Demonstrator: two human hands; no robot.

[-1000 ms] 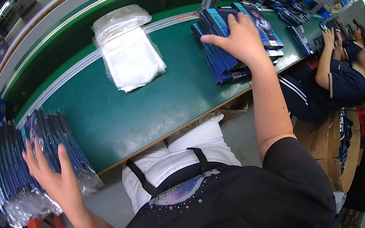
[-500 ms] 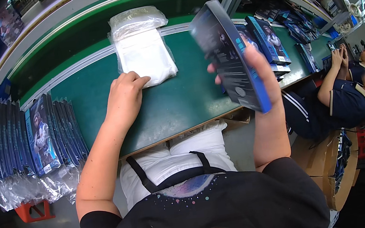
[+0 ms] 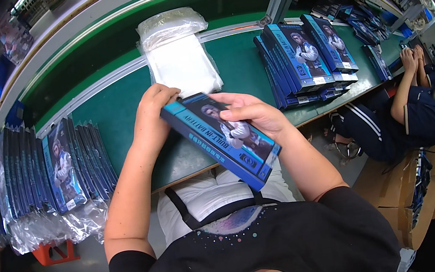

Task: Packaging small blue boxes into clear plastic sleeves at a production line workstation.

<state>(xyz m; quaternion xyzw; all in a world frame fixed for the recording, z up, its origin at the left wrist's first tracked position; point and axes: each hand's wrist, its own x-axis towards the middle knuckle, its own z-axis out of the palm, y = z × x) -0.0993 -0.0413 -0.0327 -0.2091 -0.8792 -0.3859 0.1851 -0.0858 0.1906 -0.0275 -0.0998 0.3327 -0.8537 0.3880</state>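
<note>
A flat blue and black box (image 3: 229, 137), with a person pictured on its front, lies slantwise in my right hand (image 3: 258, 110). My thumb is on its face and my fingers are at its far side. The box's upper left end meets the near edge of a stack of clear plastic bags (image 3: 185, 65) on the green table. At that edge the fingers of my left hand (image 3: 155, 111) are closed on a plastic bag. The box partly hides this pinch.
Bagged boxes (image 3: 60, 166) stand in a row at the left, above a red stool (image 3: 56, 252). More boxes (image 3: 300, 54) are stacked on the green table (image 3: 115, 122) at right. Beyond, two people (image 3: 418, 102) sit near a cardboard carton (image 3: 403, 193).
My right hand has brought the box down and left from upright, turning its pictured front upward. It now reaches the bags' near edge. My left hand stays near the bags.
</note>
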